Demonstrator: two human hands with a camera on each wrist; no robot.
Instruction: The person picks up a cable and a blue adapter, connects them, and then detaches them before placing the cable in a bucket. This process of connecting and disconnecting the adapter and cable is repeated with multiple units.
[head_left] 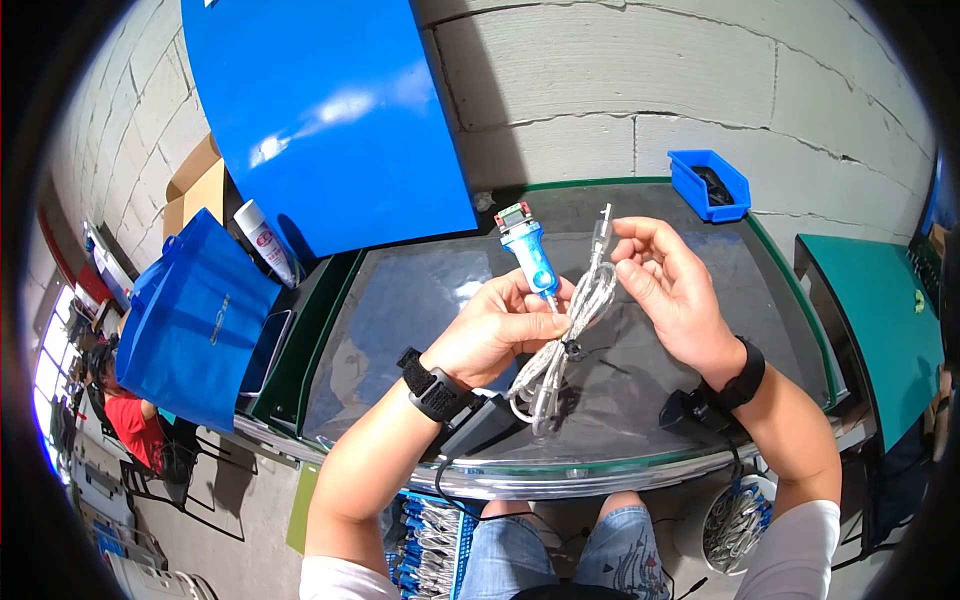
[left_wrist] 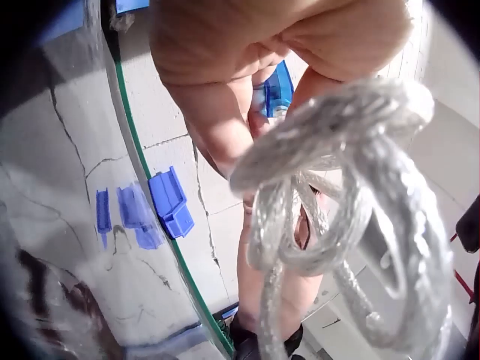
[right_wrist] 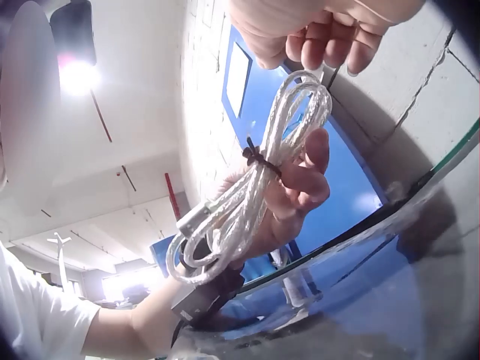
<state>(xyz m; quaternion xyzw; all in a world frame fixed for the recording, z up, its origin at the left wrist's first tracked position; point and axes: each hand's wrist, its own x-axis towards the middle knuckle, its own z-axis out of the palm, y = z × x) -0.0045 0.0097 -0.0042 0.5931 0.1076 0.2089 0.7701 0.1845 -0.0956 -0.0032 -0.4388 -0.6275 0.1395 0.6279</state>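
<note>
A coiled, clear-sheathed cable (head_left: 545, 385), bound by a black tie (head_left: 571, 349), hangs above the table in the head view. On one end is a blue adapter (head_left: 530, 255) with a green and red connector block (head_left: 514, 214). My left hand (head_left: 505, 325) grips the cable and the adapter's lower end between thumb and fingers. The cable's plug end (head_left: 603, 225) points up beside my right hand (head_left: 675, 290), whose fingers are bent loosely near it; contact cannot be told. In the right wrist view the coil (right_wrist: 262, 169) crosses below the right fingers (right_wrist: 337, 45).
A blue bin (head_left: 710, 185) with dark items stands at the table's back right. At left are a blue bag (head_left: 195, 330), a spray can (head_left: 265, 243) and a large blue panel (head_left: 340, 120). Below are a basket of cables (head_left: 430, 545) and a bucket (head_left: 735, 525) of cables.
</note>
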